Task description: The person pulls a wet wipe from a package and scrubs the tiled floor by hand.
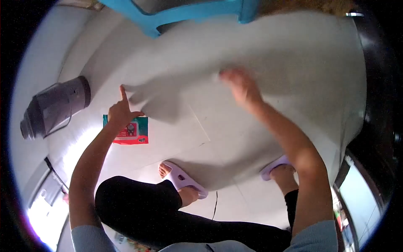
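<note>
While the left hand (pixel 119 112) spreads its index finger and thumb over it, the rectangular wipes packet (pixel 133 131) lies at left, its long axis running left to right, green edge far, red edge near. Whether the blurred right hand (pixel 243 88) grips anything, I cannot tell. Smooth pale floor tiles (pixel 302 96) reach a blue plastic stool (pixel 189 13) at far; a cylindrical grey flask (pixel 56 107) is farther left.

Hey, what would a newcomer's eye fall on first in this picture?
Probably the bright blue furniture at the top edge. Next, perhaps, the red-and-green packet, left of center and partly hidden by the left hand. The lilac slippers on the feet, lower down, stand out too.
</note>
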Motion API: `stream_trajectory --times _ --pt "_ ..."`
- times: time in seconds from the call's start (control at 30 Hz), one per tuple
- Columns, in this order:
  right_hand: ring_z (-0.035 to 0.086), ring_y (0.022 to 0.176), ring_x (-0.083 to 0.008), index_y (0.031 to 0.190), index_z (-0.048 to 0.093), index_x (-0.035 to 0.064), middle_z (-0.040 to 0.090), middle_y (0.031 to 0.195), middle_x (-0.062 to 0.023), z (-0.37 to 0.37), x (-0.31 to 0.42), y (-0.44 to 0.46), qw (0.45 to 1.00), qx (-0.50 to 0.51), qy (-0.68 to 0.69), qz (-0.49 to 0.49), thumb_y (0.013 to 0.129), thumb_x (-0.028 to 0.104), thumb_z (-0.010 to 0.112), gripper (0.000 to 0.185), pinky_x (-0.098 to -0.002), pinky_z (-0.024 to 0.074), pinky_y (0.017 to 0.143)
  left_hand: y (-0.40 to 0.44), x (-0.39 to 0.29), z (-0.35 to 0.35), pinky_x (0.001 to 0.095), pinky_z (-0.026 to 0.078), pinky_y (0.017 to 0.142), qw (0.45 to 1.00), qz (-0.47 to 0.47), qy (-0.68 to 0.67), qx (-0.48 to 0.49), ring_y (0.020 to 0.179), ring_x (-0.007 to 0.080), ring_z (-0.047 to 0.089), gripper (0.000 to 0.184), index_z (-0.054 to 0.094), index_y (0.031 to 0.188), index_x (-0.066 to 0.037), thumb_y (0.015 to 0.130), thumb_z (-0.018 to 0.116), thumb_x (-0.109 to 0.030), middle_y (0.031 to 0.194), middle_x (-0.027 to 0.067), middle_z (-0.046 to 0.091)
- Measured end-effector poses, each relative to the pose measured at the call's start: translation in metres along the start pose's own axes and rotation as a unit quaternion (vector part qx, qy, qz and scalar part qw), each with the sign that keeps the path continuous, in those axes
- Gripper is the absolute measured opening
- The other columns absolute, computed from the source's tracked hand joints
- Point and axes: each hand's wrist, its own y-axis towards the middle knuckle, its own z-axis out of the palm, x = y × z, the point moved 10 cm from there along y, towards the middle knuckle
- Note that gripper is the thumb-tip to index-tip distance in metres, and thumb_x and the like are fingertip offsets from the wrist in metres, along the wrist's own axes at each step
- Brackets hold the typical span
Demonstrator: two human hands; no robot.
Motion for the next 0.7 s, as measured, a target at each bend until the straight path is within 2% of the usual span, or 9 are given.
stream_trajectory --times 0.03,0.1,0.17,0.3,0.4,0.53,0.6,0.63,0.7 --pt "0.054 0.094 -0.0226 0.097 0.061 0.0076 0.058 0.098 -0.0068 0.01 0.026 -0.038 0.989 -0.003 0.142 -0.048 0.074 0.007 0.054 0.024 -0.0312 0.0443 0.083 0.0 -0.002 0.0 0.0367 0.05 0.069 0.999 0.004 -0.036 0.005 0.076 0.0274 0.063 0.121 -0.013 0.132 0.003 0.063 0.067 -0.055 0.088 0.0153 0.063" --pt "0.055 0.094 -0.0215 0.097 0.06 0.0073 0.058 0.095 -0.0077 0.025 0.084 -0.089 0.981 0.112 0.044 -0.149 0.077 0.007 0.053 0.021 -0.0339 0.0461 0.081 0.003 -0.004 0.008 0.0364 0.05 0.068 0.999 0.026 -0.029 -0.005 0.076 0.0274 0.063 0.119 -0.018 0.131 0.003 0.067 0.065 -0.053 0.091 0.0146 0.063" --pt "0.054 0.095 -0.022 0.095 0.06 0.0074 0.057 0.097 -0.008 0.024 0.072 -0.094 0.985 0.136 0.05 -0.092 0.078 0.007 0.052 0.018 -0.0341 0.0453 0.082 0.006 0.002 0.012 0.0369 0.05 0.068 0.999 0.008 -0.032 0.018 0.077 0.0273 0.063 0.115 -0.016 0.131 0.004 0.07 0.064 -0.052 0.091 0.0148 0.063" --pt "0.052 0.095 -0.0232 0.096 0.06 0.0087 0.057 0.101 -0.0074 -0.085 -0.027 -0.001 0.968 -0.184 -0.127 0.116 0.081 0.011 0.05 0.019 -0.0339 0.0427 0.082 0.012 0.0 0.02 0.0369 0.05 0.067 0.997 0.077 -0.013 0.015 0.075 0.0289 0.063 0.114 -0.013 0.129 0.011 0.07 0.065 -0.048 0.085 0.0155 0.063" --pt "0.053 0.095 -0.0232 0.097 0.061 0.0111 0.058 0.1 -0.0068 -0.114 -0.064 0.01 0.933 -0.258 -0.193 0.16 0.081 0.012 0.05 0.02 -0.0332 0.0432 0.082 0.032 0.012 0.047 0.0364 0.05 0.066 0.993 0.117 0.002 0.009 0.074 0.0296 0.063 0.115 -0.014 0.127 0.013 0.07 0.065 -0.047 0.084 0.0158 0.063" --pt "0.054 0.093 -0.0239 0.099 0.059 0.0064 0.058 0.098 -0.0097 -0.018 -0.018 -0.046 0.953 -0.066 0.087 0.282 0.082 0.018 0.052 0.022 -0.0329 0.0432 0.081 0.032 0.005 0.037 0.0363 0.049 0.066 0.993 0.113 0.012 0.02 0.075 0.0304 0.062 0.116 -0.015 0.124 0.016 0.069 0.065 -0.046 0.086 0.017 0.063" --pt "0.054 0.096 -0.0246 0.101 0.057 0.006 0.058 0.1 -0.01 0.041 0.039 -0.111 0.968 0.033 0.077 0.234 0.083 0.02 0.053 0.023 -0.0329 0.0427 0.085 0.031 0.001 0.038 0.0363 0.049 0.067 0.993 0.11 0.018 0.025 0.076 0.0305 0.062 0.116 -0.015 0.123 0.018 0.07 0.065 -0.046 0.087 0.0174 0.063" --pt "0.054 0.085 -0.0295 0.094 0.053 0.0035 0.055 0.088 -0.016 0.05 0.072 -0.137 0.974 -0.046 0.138 0.173 0.086 0.018 0.045 0.018 -0.0396 0.0447 0.078 0.027 -0.002 0.034 0.0362 0.049 0.068 0.991 0.13 -0.03 0.018 0.077 0.0305 0.062 0.115 -0.014 0.123 0.018 0.07 0.065 -0.045 0.087 0.0175 0.063" --pt "0.053 0.1 -0.0247 0.099 0.057 0.0078 0.057 0.103 -0.0086 0.053 0.094 -0.141 0.99 0.087 0.035 0.105 0.082 0.014 0.053 0.018 -0.0335 0.0431 0.086 0.027 -0.006 0.03 0.0361 0.049 0.07 0.984 0.158 -0.08 0.008 0.078 0.0305 0.062 0.114 -0.013 0.123 0.019 0.071 0.065 -0.044 0.088 0.0177 0.063"
